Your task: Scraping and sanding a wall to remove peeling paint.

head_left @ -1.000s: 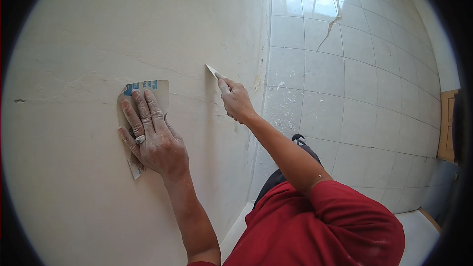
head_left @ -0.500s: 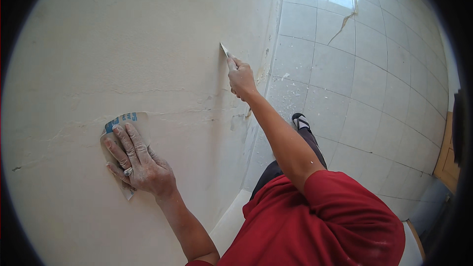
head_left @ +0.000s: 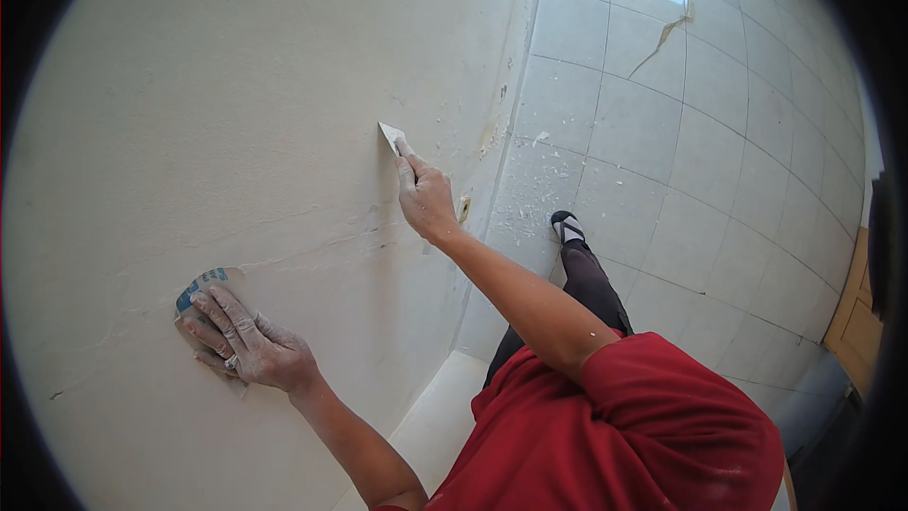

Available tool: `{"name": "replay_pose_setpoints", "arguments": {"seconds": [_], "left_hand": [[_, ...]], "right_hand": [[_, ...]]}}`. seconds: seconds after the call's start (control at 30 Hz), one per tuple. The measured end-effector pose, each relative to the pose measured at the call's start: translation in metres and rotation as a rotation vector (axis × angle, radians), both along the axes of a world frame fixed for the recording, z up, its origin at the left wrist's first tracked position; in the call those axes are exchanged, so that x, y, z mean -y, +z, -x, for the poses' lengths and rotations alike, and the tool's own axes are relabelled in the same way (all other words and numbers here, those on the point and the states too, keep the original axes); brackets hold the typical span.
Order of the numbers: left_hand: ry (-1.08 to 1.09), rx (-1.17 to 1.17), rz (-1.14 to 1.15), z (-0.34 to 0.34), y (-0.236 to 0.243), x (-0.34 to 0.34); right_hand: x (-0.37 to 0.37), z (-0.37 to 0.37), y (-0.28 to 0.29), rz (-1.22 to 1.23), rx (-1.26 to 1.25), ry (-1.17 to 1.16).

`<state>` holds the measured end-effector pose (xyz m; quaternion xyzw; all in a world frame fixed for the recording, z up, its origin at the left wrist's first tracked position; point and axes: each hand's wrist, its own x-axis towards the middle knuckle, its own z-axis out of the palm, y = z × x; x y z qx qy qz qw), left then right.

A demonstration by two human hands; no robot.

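Note:
My left hand (head_left: 248, 343), dusted white, lies flat on a sheet of sandpaper (head_left: 200, 286) and presses it against the pale plastered wall (head_left: 236, 104). My right hand (head_left: 426, 199) is raised higher on the wall and grips a small putty knife (head_left: 391, 136), its blade touching the plaster. A thin crack line (head_left: 312, 241) runs across the wall between the two hands.
A white tiled floor (head_left: 681, 151) lies to the right, sprinkled with plaster flakes near the wall base. My foot in a dark sandal (head_left: 567, 225) stands on it. A wooden door or cabinet (head_left: 856, 322) shows at the right rim.
My left hand with the sandpaper has slid down and to the left on the wall. My right hand with the putty knife has stayed raised on the wall.

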<state>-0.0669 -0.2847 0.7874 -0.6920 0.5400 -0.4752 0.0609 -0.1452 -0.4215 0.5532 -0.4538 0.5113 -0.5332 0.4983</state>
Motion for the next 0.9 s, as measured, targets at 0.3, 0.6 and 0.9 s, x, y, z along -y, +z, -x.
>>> {"name": "replay_pose_setpoints", "arguments": {"seconds": [0.3,0.6,0.9], "left_hand": [[0.013,-0.008,0.003,-0.001,0.0,-0.004],[0.028,0.011,0.008,-0.01,-0.002,-0.008],[0.081,0.063,0.005,-0.011,-0.006,-0.005]], "right_hand": [[0.02,0.027,0.035,-0.404,0.171,0.228],[0.044,0.02,0.021,-0.411,0.144,0.253],[0.059,0.042,0.039,-0.598,0.251,0.227]]}}
